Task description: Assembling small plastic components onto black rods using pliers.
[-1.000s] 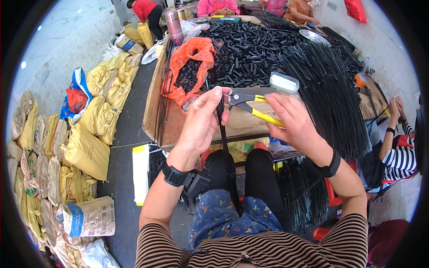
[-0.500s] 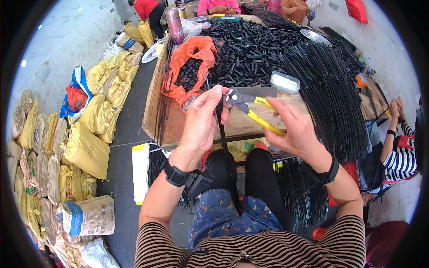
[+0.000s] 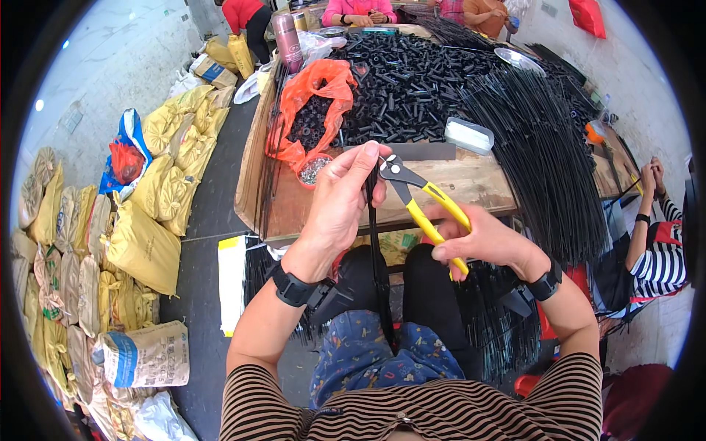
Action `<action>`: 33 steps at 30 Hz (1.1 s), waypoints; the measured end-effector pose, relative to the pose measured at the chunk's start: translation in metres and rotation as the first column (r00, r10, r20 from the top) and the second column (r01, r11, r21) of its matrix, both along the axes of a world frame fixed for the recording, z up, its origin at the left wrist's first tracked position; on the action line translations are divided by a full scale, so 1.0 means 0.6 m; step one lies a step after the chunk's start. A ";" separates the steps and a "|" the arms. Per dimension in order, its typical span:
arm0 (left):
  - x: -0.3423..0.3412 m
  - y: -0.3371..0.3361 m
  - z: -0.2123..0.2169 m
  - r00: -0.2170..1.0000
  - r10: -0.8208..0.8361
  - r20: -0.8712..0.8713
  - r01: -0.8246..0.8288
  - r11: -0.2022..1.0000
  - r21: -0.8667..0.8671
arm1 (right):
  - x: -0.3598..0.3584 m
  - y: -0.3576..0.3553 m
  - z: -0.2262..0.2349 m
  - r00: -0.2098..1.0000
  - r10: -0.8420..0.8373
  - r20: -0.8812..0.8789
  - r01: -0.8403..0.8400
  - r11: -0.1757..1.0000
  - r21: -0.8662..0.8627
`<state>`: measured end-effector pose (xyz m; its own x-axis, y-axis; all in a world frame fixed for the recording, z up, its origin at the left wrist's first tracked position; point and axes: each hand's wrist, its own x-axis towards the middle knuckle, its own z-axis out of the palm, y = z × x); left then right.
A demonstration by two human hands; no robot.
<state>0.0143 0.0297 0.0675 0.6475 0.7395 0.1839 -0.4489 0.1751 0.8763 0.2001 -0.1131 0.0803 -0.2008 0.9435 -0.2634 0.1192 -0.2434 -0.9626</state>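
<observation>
My left hand is closed on a bundle of long thin black strips, which hangs down between my knees. In my right hand is a pair of yellow-handled pliers, its handles spread between thumb and fingers. The dark jaws are at my left fingertips, by the upper end of the strips; what lies between them is too small to make out. Just beyond my left hand, a small cup of little shiny metal pieces stands on the wooden table.
Short black tubes are heaped across the table, beside an orange plastic bag of small black parts. Long black strips lie in a thick pile at the right. A clear box sits between. Yellow sacks line the left wall. Co-workers sit around the table.
My right hand has moved down and a little nearer to me, turning the pliers to a steeper slant. The left hand has shifted slightly right, uncovering more of the cup.
</observation>
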 end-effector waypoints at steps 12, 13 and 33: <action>-0.002 0.005 -0.004 0.999 -0.012 0.049 0.013 1.000 -0.019 | 0.013 0.009 0.009 0.981 -0.192 0.006 0.187 0.963 0.193; -0.001 0.006 -0.004 0.998 -0.019 0.053 0.019 1.000 -0.015 | 0.012 0.004 0.012 0.962 -0.151 -0.229 0.152 0.988 -0.015; -0.004 0.006 -0.004 0.998 -0.064 -0.023 0.066 0.996 0.068 | 0.022 0.007 0.009 0.966 -0.084 -0.243 0.076 0.996 -0.045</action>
<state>0.0122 0.0332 0.0650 0.6981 0.6817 0.2189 -0.4200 0.1424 0.8963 0.2134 -0.1090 0.0857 -0.1873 0.9503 -0.2486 -0.1400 -0.2763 -0.9508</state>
